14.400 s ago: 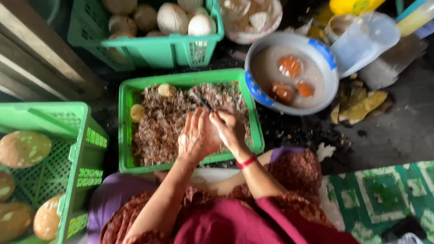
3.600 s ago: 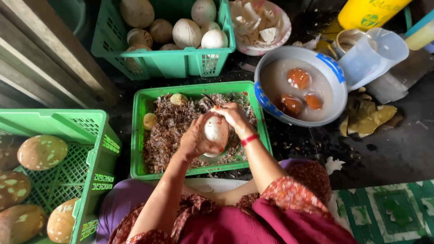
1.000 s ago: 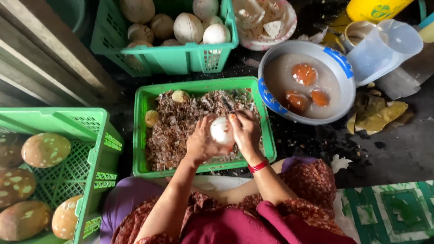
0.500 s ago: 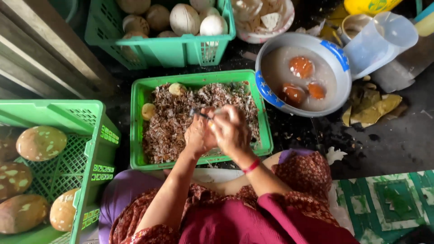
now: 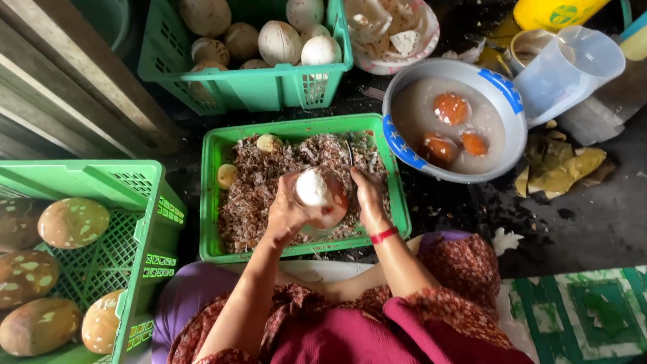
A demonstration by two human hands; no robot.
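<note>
My left hand [image 5: 286, 214] grips a round coconut kernel [image 5: 318, 194], white on top and brown along its right side, just above the middle green crate [image 5: 214, 202]. My right hand [image 5: 368, 197] is against the kernel's right side, closed on a thin dark blade [image 5: 350, 154] whose tip shows above the fingers. A red band circles the right wrist. The crate below is full of brown peel shavings [image 5: 259, 195], with two small yellowish lumps at its far left.
A green crate of whitish peeled kernels [image 5: 269, 40] stands behind. A left crate holds brown spotted coconuts [image 5: 73, 222]. At right are a blue-rimmed bowl [image 5: 502, 87] of cloudy water with orange-brown pieces, a clear jug [image 5: 573, 67] and a dish of white scraps [image 5: 391, 30].
Half a second ago both hands covered the kernel. It is now turned so its white top shows, and my right hand has shifted to its right side.
</note>
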